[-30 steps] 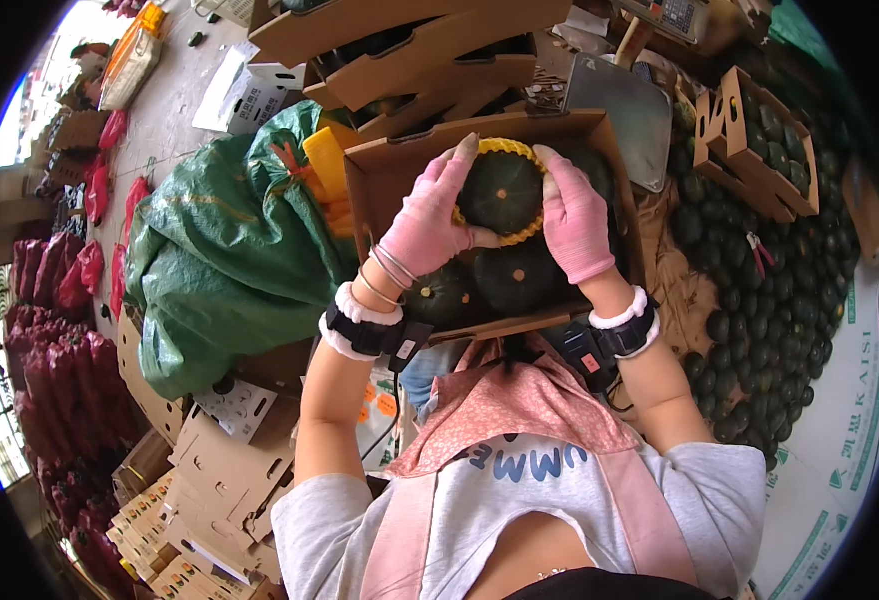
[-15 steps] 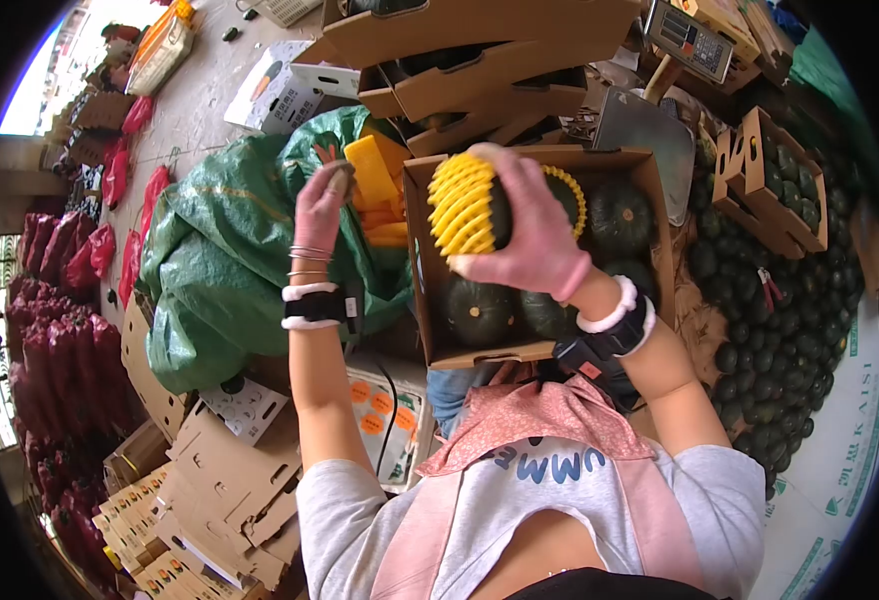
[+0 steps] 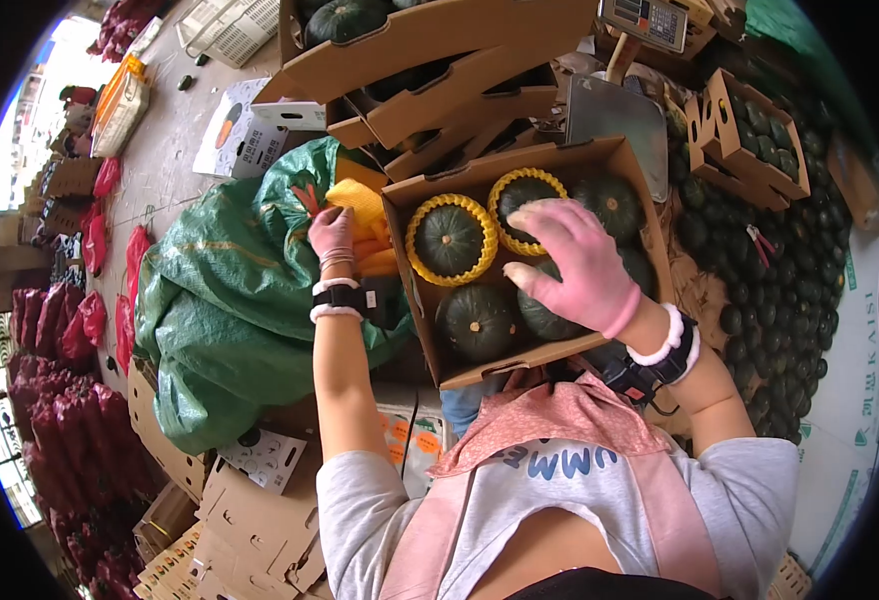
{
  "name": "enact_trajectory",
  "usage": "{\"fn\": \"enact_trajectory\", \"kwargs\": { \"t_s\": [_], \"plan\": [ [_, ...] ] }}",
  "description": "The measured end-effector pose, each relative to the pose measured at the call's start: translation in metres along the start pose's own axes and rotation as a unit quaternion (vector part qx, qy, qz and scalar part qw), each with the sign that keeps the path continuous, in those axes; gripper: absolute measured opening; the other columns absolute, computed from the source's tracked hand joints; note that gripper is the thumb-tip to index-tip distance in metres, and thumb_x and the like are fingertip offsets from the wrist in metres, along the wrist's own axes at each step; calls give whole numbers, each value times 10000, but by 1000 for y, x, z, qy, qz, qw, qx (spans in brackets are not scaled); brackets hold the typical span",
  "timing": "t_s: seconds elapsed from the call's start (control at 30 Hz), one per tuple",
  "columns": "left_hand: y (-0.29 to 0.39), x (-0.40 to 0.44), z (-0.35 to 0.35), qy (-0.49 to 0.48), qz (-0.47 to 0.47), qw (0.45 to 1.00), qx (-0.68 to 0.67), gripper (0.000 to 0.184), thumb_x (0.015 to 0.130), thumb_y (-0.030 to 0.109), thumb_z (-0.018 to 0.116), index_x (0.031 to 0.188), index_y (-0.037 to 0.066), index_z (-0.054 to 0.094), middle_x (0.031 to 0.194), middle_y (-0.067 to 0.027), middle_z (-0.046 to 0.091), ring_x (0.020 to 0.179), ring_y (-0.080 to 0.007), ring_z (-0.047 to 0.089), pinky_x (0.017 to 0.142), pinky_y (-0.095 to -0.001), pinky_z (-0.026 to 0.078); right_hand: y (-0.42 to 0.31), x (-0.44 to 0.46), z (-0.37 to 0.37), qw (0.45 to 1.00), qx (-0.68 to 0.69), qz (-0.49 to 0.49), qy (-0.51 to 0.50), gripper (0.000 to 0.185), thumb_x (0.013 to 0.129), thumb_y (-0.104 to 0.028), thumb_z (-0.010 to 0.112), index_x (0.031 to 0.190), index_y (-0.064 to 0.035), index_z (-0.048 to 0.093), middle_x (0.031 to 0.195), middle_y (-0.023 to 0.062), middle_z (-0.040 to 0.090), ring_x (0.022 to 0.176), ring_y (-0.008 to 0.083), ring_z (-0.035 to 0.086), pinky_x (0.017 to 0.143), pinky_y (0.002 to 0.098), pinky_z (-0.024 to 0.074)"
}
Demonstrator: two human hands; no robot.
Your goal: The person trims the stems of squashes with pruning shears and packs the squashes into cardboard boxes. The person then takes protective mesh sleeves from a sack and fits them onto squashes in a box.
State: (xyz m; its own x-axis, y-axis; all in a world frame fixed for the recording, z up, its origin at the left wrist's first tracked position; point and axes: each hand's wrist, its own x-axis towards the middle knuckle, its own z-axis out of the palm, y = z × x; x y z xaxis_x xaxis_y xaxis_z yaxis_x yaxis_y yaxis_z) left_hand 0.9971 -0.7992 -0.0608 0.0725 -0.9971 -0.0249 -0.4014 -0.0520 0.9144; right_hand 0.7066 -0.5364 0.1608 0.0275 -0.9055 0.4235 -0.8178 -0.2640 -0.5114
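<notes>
Below me a cardboard box holds several dark green kabocha squashes. A yellow foam net sleeve rings the squash in the back left corner, and another squash beside it wears one too. My right hand, in a pink glove, hovers over the box with its fingers apart and nothing in them. At the mouth of a green woven bag, my gloved left hand has its fingers closed at a yellow foam net. More yellow nets lie in the bag.
Stacked cartons of squash stand behind the box. A platform scale is at the back right. Many loose squashes and a small carton fill the right. Flattened cardboard lies at lower left, red net sacks beyond.
My right hand has set the yellow-netted squash into the box's back left corner, let go and moved right. My left hand has lowered onto the yellow nets. The view has shifted slightly.
</notes>
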Motion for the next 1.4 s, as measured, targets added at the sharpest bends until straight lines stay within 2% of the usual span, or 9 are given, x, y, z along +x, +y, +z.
{"fn": "enact_trajectory", "kwargs": {
  "t_s": [0.2, 0.37, 0.5, 0.63, 0.7, 0.93, 1.1, 1.27, 1.4],
  "plan": [
    [162, -109, -42, 16, 129, 979, -158, 174, 787, -40, 621, 917, 26, 525, 824, -16, 543, 741, -92, 494, 701, -226, 419, -28, 0, 8, 988, 44, -145, 26, 293, 685, -249, 746, 785, -78, 530, 739, 66, 506, 719, 258, 556, 667, 366, 467],
    [231, -242, -40, -133, 122, 933, -313, 314, 727, -114, 538, 978, 55, 456, 895, -57, 517, 805, -130, 484, 763, -253, 414, -46, 7, 16, 980, 83, -180, -17, 296, 677, -291, 734, 816, -82, 577, 791, 66, 559, 781, 238, 593, 660, 355, 494],
    [212, -265, -28, -212, 147, 893, -369, 724, 707, 307, 827, 1239, 46, 411, 1133, -103, 500, 1037, -195, 511, 933, -305, 407, -34, -4, 20, 960, 266, -90, -16, 213, 713, -195, 713, 792, -38, 591, 755, 111, 599, 705, 255, 614, 646, 359, 507],
    [204, -264, -26, -257, 130, 873, -393, 609, 717, 279, 821, 1161, 50, 473, 1099, -83, 507, 1008, -189, 529, 907, -312, 432, -26, -9, 3, 844, 520, 66, -114, 324, 752, -254, 751, 856, -27, 545, 752, 106, 583, 663, 246, 586, 624, 342, 481],
    [207, -263, -19, -277, 119, 847, -437, 580, 721, 275, 818, 1139, 49, 487, 1082, -75, 508, 995, -187, 535, 890, -307, 441, -29, -11, 6, 885, 460, 14, -69, 418, 717, -302, 786, 885, -31, 515, 768, 105, 586, 654, 245, 586, 623, 333, 482],
    [212, -262, -14, -232, 127, 884, -385, 458, 729, 207, 808, 994, 52, 469, 961, -68, 514, 884, -157, 518, 819, -277, 436, -27, -19, 6, 862, 495, 60, -90, 388, 675, -141, 810, 877, -28, 498, 760, 95, 570, 685, 212, 601, 648, 292, 503],
    [219, -264, -18, -118, 359, 923, -77, 457, 658, -94, 741, 966, 56, 438, 922, -71, 498, 820, -153, 491, 786, -260, 428, -24, -26, 14, 936, 346, 57, -10, 397, 649, 31, 695, 964, -47, 467, 906, 123, 537, 808, 289, 579, 681, 361, 482],
    [216, -269, -1, -159, 91, 972, -149, 373, 784, -17, 672, 1115, -24, 501, 1026, -88, 579, 914, -145, 585, 838, -254, 466, -31, -18, 19, 953, 261, -8, 151, 458, 643, 40, 658, 1052, -51, 474, 982, 146, 526, 854, 357, 554, 727, 391, 487],
    [221, -267, -22, -272, -149, 823, -476, 290, 783, 109, 711, 996, -13, 554, 953, -71, 628, 872, -168, 609, 811, -299, 491, -6, -21, 18, 971, 237, 16, 10, 241, 658, 123, 512, 856, 6, 584, 851, 95, 588, 818, 255, 591, 718, 300, 472]
  ]
}}
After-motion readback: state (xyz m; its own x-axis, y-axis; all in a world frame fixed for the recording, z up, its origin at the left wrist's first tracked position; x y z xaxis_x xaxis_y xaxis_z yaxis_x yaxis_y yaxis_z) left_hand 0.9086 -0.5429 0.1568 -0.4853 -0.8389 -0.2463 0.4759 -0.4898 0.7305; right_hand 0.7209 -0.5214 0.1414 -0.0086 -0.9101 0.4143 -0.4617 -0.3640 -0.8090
